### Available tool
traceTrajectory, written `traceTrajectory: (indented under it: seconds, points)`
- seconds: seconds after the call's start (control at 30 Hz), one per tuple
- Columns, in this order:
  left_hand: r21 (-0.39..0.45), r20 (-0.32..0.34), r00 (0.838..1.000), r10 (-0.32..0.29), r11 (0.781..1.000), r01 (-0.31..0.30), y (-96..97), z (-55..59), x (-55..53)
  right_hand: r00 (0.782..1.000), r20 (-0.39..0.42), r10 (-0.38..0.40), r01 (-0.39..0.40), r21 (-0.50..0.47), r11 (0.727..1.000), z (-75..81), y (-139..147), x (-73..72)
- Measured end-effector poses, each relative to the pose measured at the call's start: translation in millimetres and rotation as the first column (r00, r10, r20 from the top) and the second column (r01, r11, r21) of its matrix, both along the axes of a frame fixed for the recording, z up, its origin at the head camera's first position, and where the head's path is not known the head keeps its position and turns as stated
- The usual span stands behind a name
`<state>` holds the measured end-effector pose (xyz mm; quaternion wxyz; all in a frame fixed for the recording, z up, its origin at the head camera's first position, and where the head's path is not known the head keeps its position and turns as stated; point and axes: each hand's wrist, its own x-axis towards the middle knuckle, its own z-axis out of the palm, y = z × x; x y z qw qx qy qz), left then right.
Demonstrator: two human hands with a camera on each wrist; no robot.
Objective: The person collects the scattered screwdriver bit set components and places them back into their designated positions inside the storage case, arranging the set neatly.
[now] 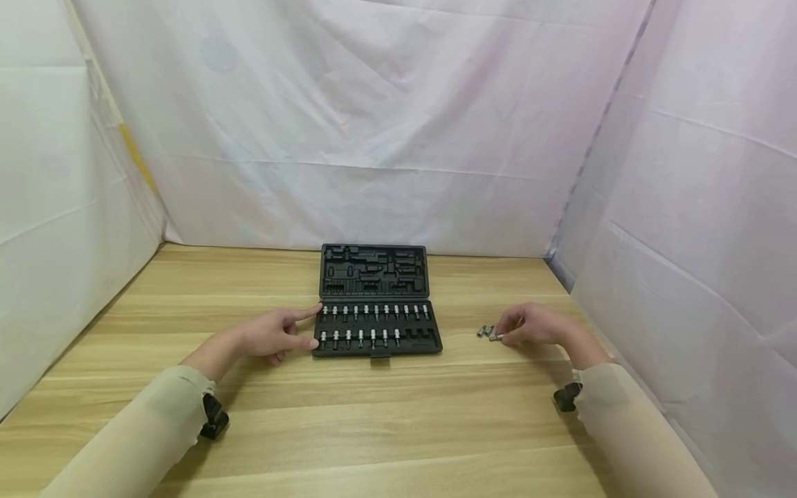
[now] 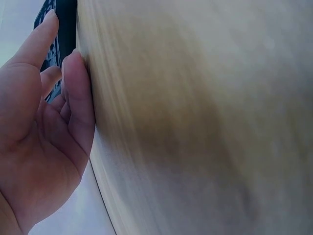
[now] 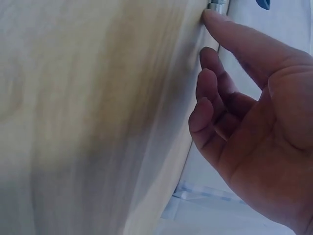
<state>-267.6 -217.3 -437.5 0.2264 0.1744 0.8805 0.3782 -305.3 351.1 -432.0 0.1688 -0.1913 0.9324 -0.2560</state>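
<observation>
An open black socket case (image 1: 377,354) lies on the table, its lower half holding two rows of silver bit sockets (image 1: 373,337). At the case's left edge is my left hand (image 1: 268,335), index finger stretched to the upper corner and thumb touching the lower one. The left wrist view shows that hand's palm side along the case. To the right of the case, my right hand (image 1: 534,325) pinches one bit socket (image 1: 496,337) at the tabletop. Two more loose bit sockets (image 1: 485,331) lie beside its fingertips. In the right wrist view the thumb meets the metal socket (image 3: 216,7).
Several slots (image 1: 421,334) at the right end of the front row hold no socket. The lid (image 1: 373,271) stands open behind, with moulded recesses. White sheeting (image 1: 373,138) encloses the wooden table (image 1: 373,429) at the back and sides.
</observation>
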Motion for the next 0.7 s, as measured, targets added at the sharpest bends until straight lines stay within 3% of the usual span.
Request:
traceTrajectory:
  seconds: [0.3, 0.7]
  points:
    - [-0.005, -0.005, 1.0, -0.006, 1.0, 0.006, 1.2, 2.4, -3.4, 1.0, 0.013, -0.013, 0.015, -0.113, 0.993, 13.9, -8.8, 3.3]
    - [-0.015, -0.002, 1.0, -0.002, 1.0, 0.002, 0.1, 2.3, -0.3, 0.999, 0.001, -0.047, 0.046, -0.191, 0.98, 22.2, -48.9, 1.8]
